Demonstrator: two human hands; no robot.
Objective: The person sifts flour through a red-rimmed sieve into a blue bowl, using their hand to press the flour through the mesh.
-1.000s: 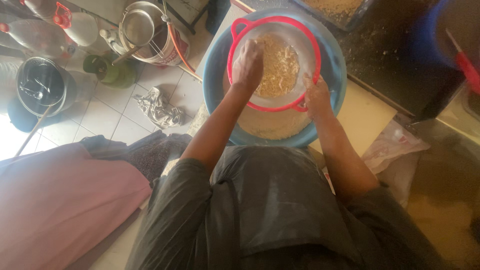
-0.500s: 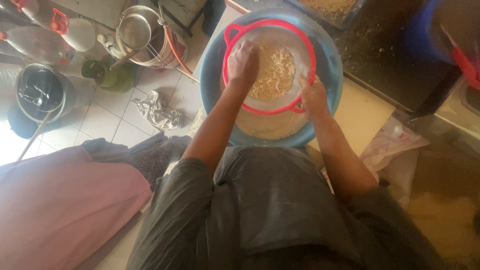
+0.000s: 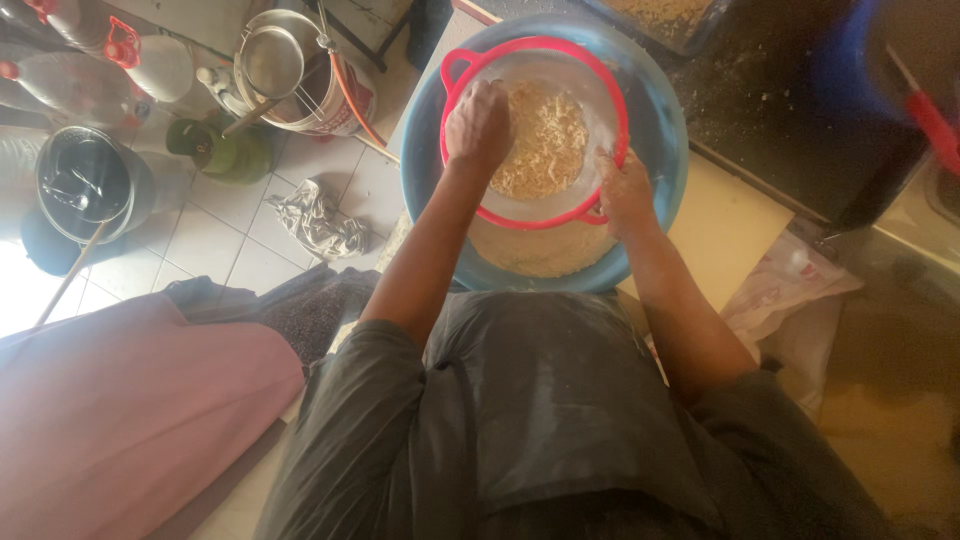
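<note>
Left of the left hand [image 3: 478, 125], on the tiled floor: a crumpled rag [image 3: 318, 222], a green bottle [image 3: 222, 150] lying down, a metal pot [image 3: 300, 65] with a strainer in it, a dark lidded pot [image 3: 85, 185], and clear bottles [image 3: 150, 62] with red caps. Nearer the body on that side, a pink cloth [image 3: 120, 420]. Right of the right hand [image 3: 622, 188], a pale board [image 3: 720, 230], a white plastic bag [image 3: 790, 295] below it, and a dark tray [image 3: 800, 110] strewn with crumbs beyond. Nothing between the hands and the sieve [image 3: 535, 130], a red-rimmed one sitting inside a blue basin [image 3: 660, 170] straight ahead of the body. Pale coarse meal [image 3: 545, 150] heaped in the sieve; finer pale flour [image 3: 530, 250] lying in the basin below, toward the near edge. Left arm stretched forward, bare to above the elbow, hand palm down inside the sieve, fingers curled and pressed into the meal at its left side. Right arm bent less far forward, hand dusted with flour, closed on the sieve's near right rim, fingers wrapped over the red edge. Both forearms running up from a grey garment [image 3: 540, 420] dusted white.
</note>
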